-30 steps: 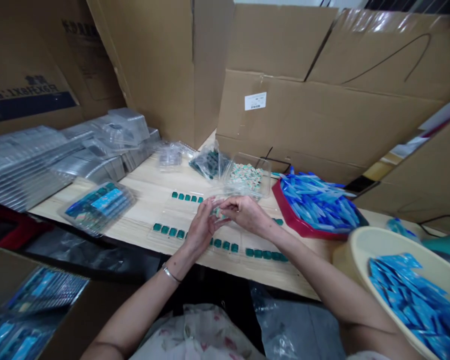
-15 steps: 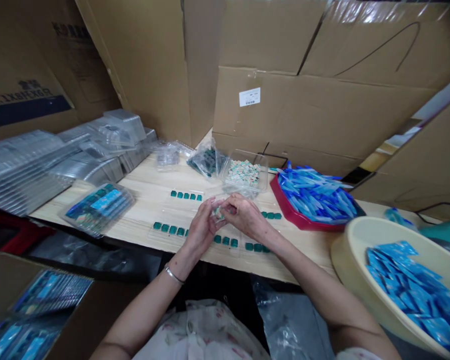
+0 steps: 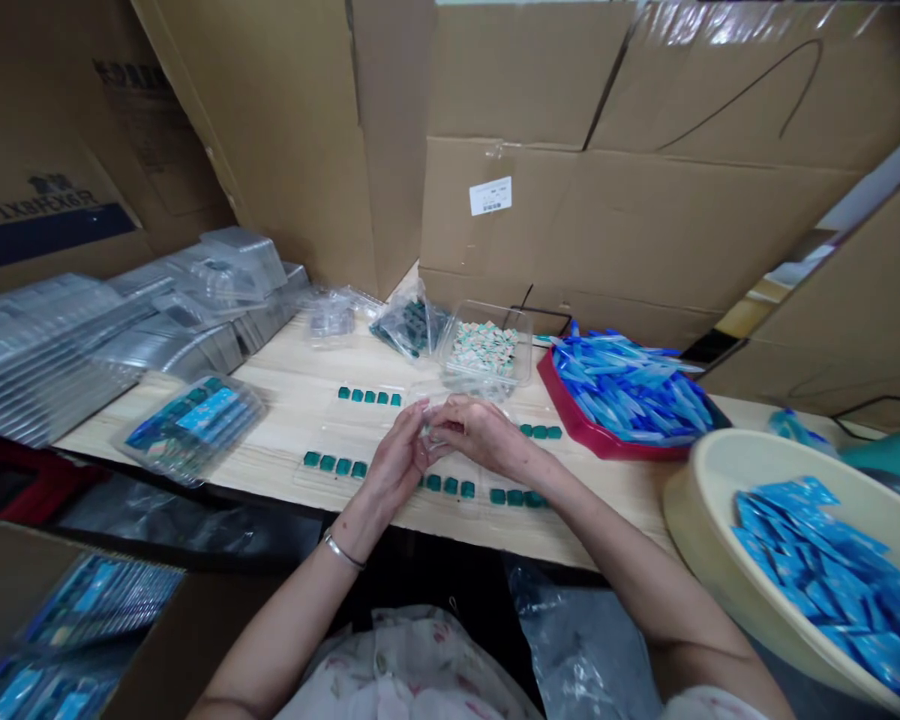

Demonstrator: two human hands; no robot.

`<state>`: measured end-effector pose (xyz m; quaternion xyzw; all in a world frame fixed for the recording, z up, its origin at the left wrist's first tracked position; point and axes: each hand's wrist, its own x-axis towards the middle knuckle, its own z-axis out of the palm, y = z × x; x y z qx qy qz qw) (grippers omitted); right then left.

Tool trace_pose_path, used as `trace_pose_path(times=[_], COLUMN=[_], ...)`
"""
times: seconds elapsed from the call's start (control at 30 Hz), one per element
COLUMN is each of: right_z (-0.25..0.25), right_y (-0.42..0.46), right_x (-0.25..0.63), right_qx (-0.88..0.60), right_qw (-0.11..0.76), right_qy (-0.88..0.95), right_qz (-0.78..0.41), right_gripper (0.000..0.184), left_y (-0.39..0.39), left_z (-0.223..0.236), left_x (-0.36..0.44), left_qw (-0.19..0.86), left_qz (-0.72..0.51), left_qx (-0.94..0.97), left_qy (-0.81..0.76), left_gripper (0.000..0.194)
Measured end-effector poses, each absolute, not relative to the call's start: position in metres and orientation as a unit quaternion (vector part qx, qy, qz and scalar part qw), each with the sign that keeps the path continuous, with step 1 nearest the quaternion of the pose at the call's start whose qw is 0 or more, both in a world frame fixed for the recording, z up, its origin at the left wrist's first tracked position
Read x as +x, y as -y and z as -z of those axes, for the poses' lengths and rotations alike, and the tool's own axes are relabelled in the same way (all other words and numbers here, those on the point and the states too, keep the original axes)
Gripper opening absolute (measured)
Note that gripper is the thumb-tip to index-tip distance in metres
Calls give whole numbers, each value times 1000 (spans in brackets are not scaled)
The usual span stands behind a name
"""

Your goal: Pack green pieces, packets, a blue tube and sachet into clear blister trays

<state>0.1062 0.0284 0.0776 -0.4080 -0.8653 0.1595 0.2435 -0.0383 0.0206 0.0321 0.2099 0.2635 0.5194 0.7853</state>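
Pale chip point(image 3: 426, 434), small, pinched near the front edge of the light wooden desk point(image 3: 300, 388).

Left hand point(image 3: 396, 462) and right hand point(image 3: 481, 432) press together, fingertips closed around it, above a clear plastic blister tray point(image 3: 367, 420) of teal square pieces point(image 3: 328, 460). Small piece: steady fingertip pinch suits it. Fingers hide most of it; shape hard to make out.

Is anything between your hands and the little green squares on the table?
Nothing visible: the left hand and right hand sit right by the small teal square tiles on the clear plastic tray.
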Motion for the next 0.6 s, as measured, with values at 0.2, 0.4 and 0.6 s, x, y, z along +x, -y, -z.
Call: trace_pose_path(times=[0.2,0.4,0.6], right_z=[-93,-94,-90], right_y=[-41,-46,-42], right_x=[117,113,105], right_qx=[-308,-296,-360], right_qw=[215,185,167], right_qy=[902,919,904], right_qz=[-211,-181,-156], right_gripper=[18,16,11], left_y=[-25,-25,-24], left_z=[-34,-35,-35], left_x=[-45,-46,-44], left_qw=[802,796,793], left_qz=[-492,-491,-499], left_qx=[244,252,237], left_qy=[-236,-248,-256], left_gripper=[21,24,21])
